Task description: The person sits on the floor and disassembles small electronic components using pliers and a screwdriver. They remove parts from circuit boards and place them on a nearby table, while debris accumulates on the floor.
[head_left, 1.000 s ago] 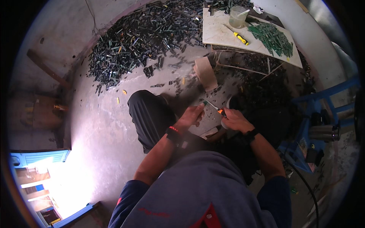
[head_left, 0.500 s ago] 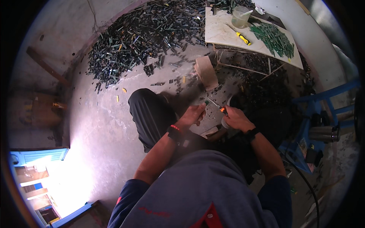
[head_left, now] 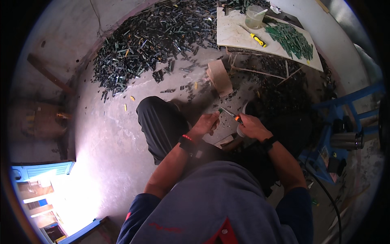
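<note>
A makeshift workshop: concrete floor (head_left: 109,138), stained wall (head_left: 65,32) at left, a great heap of dark strips (head_left: 150,49) beyond, and a far-right desk (head_left: 231,32) bearing green strips (head_left: 290,40) and a yellow-handled tool (head_left: 258,40).

On the tool (head_left: 237,118) I make out a bare metal shaft and a smooth orange plastic handle; the green piece (head_left: 220,110) at its tip is too small for me to judge from here. The pale tabletop (head_left: 231,32) looks smooth. Near its far edge I see a translucent plastic cup (head_left: 254,20); near its front edge, a plastic-handled screwdriver (head_left: 258,40). The cylinder (head_left: 345,141) is shiny metal, the floor (head_left: 103,138) matt concrete.
</note>
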`<state>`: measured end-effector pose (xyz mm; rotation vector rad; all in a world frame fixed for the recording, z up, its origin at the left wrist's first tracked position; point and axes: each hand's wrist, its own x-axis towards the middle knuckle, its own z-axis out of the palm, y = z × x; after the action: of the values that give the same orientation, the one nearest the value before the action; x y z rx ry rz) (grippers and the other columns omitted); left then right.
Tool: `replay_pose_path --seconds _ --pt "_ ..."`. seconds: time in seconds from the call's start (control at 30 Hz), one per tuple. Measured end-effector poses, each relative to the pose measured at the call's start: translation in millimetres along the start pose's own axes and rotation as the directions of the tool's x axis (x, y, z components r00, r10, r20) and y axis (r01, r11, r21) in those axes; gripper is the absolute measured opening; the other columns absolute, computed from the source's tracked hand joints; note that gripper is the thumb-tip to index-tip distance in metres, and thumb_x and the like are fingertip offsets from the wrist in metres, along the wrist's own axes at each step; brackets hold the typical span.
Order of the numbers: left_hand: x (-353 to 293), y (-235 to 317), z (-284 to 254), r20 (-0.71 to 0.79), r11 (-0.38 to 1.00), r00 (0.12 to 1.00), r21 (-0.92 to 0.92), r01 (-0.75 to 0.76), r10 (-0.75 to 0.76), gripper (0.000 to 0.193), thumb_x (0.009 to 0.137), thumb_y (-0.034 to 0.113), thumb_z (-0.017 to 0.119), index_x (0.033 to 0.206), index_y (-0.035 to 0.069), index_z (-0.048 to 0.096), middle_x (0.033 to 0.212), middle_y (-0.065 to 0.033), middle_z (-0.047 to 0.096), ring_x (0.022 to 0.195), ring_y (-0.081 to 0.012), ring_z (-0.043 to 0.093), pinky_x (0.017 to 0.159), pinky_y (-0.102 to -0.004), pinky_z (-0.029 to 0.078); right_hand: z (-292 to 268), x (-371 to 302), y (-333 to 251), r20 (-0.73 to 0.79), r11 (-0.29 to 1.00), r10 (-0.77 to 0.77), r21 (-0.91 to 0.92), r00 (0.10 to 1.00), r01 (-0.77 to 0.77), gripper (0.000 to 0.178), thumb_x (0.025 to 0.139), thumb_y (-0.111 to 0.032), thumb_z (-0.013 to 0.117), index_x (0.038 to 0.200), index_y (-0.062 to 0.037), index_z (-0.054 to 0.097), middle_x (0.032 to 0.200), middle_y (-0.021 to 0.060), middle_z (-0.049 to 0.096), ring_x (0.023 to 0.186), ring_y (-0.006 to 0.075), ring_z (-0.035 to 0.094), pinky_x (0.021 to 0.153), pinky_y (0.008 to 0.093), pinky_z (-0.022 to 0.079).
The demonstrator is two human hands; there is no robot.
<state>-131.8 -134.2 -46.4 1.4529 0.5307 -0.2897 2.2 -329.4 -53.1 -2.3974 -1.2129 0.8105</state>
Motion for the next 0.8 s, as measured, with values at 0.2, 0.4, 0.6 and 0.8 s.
replay_pose_path --seconds 0.2,0.4,0.6,0.8 --pt "3 -2 -1 0.01 1.0 1.0 0.006 -0.007 0.007 0.057 0.096 0.052 0.038 0.064 0.006 0.049 0.056 -0.0002 0.043 0.05 -0.0121 0.048 0.049 -0.0264 0.037 0 1 -2 0.011 0.999 0.016 0.04 1.0 -0.017 0.026 0.081 -0.013 0.052 0.102 0.0015 0.048 0.092 0.0229 0.059 0.089 0.041 0.056 0.076 0.0472 0.045" --pt "0 -2 -2 0.007 0.999 1.0 -0.051 0.016 -0.016 0.053 0.096 0.05 0.039 0.067 0.007 0.05 0.057 0.0008 0.041 0.049 -0.0118 0.044 0.05 -0.0262 0.037 2 -1 -13 -0.248 0.98 -0.066 -0.199 0.966 0.015 0.022 0.077 -0.011 0.056 0.097 -0.0014 0.052 0.091 0.0192 0.061 0.09 0.0388 0.058 0.075 0.0487 0.046" --pt "15 -21 -9 0.13 0.916 0.97 -0.325 0.237 -0.205 0.047 0.097 0.047 0.04 0.07 0.009 0.046 0.056 0.0025 0.036 0.045 -0.0102 0.031 0.047 -0.0264 0.033 13 8 -8 -0.402 0.898 -0.245 -0.437 0.882 0.051 0.02 0.073 -0.009 0.06 0.091 -0.0034 0.054 0.085 0.0145 0.059 0.085 0.0313 0.059 0.067 0.0393 0.047" --pt "4 -6 -10 0.097 0.969 0.988 -0.204 0.137 -0.119 0.046 0.098 0.045 0.041 0.071 0.008 0.046 0.054 0.0016 0.033 0.044 -0.0096 0.029 0.045 -0.0264 0.03 -9 -7 -19 0.437 0.545 -0.051 0.766 0.898 -0.341 0.007 0.075 -0.009 0.055 0.069 -0.0055 0.054 0.061 0.0018 0.05 0.056 0.0111 0.05 0.053 0.0257 0.038"
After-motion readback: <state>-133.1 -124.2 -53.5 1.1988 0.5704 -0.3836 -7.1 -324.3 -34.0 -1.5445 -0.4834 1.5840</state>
